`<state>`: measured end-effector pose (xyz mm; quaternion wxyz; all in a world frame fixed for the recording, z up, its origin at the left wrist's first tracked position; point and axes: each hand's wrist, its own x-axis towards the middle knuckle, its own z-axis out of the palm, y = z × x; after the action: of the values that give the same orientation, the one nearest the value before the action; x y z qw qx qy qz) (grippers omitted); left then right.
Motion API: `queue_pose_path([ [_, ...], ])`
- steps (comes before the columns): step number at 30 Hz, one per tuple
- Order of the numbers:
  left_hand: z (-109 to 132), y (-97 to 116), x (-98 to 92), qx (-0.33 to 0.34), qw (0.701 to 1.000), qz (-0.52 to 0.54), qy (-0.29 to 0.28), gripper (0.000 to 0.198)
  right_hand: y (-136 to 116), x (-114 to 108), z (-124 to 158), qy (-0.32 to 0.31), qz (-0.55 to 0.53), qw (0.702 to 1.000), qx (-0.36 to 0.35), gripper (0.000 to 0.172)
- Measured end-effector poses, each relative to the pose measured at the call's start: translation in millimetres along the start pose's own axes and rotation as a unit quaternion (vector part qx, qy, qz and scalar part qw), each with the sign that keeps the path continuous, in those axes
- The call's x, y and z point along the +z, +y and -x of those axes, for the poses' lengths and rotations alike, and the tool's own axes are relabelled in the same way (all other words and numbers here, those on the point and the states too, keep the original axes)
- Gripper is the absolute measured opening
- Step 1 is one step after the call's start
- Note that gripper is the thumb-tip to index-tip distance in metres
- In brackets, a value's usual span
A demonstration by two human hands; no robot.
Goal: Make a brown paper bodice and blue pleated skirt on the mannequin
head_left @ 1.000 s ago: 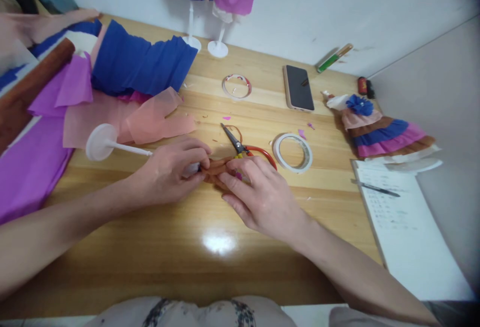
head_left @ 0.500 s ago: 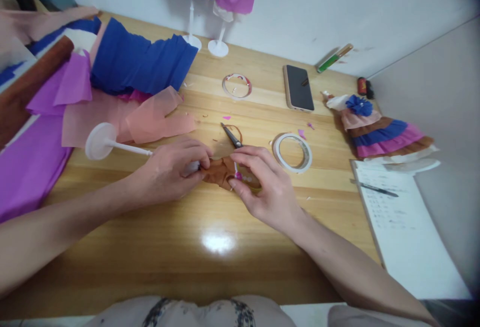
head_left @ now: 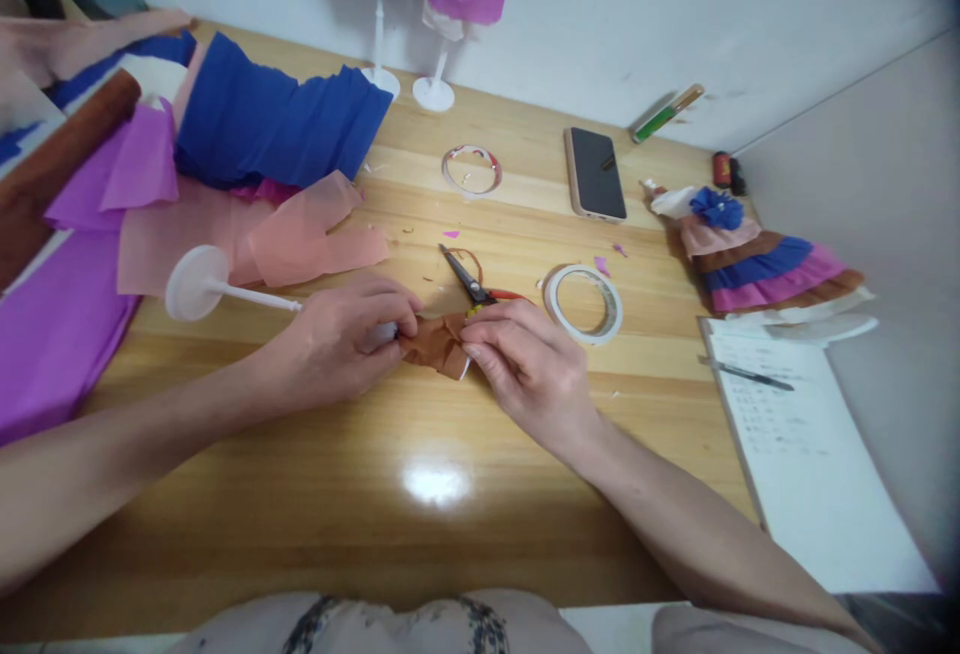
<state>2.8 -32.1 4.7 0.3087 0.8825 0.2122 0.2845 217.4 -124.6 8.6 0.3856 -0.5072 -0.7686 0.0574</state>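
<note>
Between my hands is a piece of brown crepe paper (head_left: 435, 342), gathered and creased, with a bit of white showing at its lower right edge. My left hand (head_left: 352, 334) is closed on its left end, around a white stand (head_left: 196, 282) whose stem and round base stick out to the left. Thumb and fingers of my right hand (head_left: 529, 359) pinch the paper's right end. Just beyond the right hand lie scissors (head_left: 469, 279) with dark blades and red-orange handles, partly hidden by the fingers. What is inside the paper is hidden.
Rolls of double-sided tape (head_left: 583, 304) and clear tape (head_left: 472, 171) lie beyond my hands, near a phone (head_left: 595, 174). Blue crepe paper (head_left: 277, 119) and other sheets pile up at left. A ruffled paper dress (head_left: 772, 259) and a notebook (head_left: 810, 434) are at right.
My right hand has closed from spread fingers into a pinch on the brown paper's right end. The scissors' handles and the paper's white edge now show. My left hand keeps its hold.
</note>
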Motion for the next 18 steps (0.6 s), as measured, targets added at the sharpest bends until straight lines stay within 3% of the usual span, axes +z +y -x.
queue_pose_path([
  [11, -1.3, 3.4, -3.7, -0.028, 0.999, -0.001, -0.031, 0.009, -2.5, -1.0, 0.4, -0.013, -0.031, 0.999, 0.021, 0.008],
  [18, 0.0, 0.4, -2.3, -0.048, 0.998, 0.028, -0.034, 0.011, -3.5, -1.9, 2.1, -0.016, -0.007, 0.999, 0.051, 0.024],
])
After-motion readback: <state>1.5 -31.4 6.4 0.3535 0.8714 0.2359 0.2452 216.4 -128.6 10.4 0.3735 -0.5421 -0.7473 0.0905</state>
